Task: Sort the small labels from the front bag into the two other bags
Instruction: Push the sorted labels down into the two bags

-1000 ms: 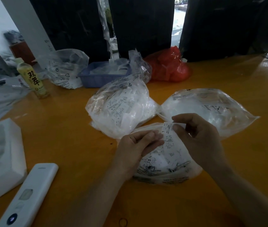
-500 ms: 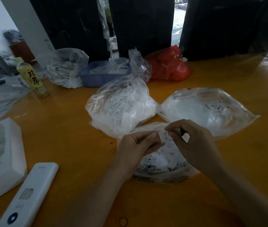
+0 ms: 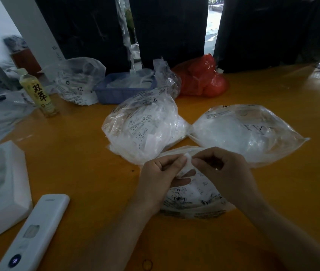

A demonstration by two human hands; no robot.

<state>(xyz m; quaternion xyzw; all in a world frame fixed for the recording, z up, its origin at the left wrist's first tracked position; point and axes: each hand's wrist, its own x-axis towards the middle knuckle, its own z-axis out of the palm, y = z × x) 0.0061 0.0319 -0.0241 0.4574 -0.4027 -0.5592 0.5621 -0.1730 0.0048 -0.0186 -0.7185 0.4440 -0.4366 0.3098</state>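
Observation:
The front bag (image 3: 192, 202) of printed white labels lies on the orange table, partly under my hands. My left hand (image 3: 159, 178) and my right hand (image 3: 223, 171) meet above its mouth and both pinch one small white label (image 3: 187, 163) between their fingertips. Behind it stand two clear bags: a bulging one full of labels (image 3: 143, 130) at the middle and a flatter, whitish one (image 3: 247, 132) to the right. Most of the front bag's opening is hidden by my hands.
A white remote (image 3: 36, 231) and a white foam tray (image 3: 0, 184) lie at the front left. A yellow drink bottle (image 3: 38, 94), another clear bag (image 3: 79, 81), a blue basket (image 3: 124, 89) and a red bag (image 3: 202, 79) line the far edge.
The long label held upright by my right hand came down and is now folded small between both hands' fingertips. Both hands moved slightly closer together.

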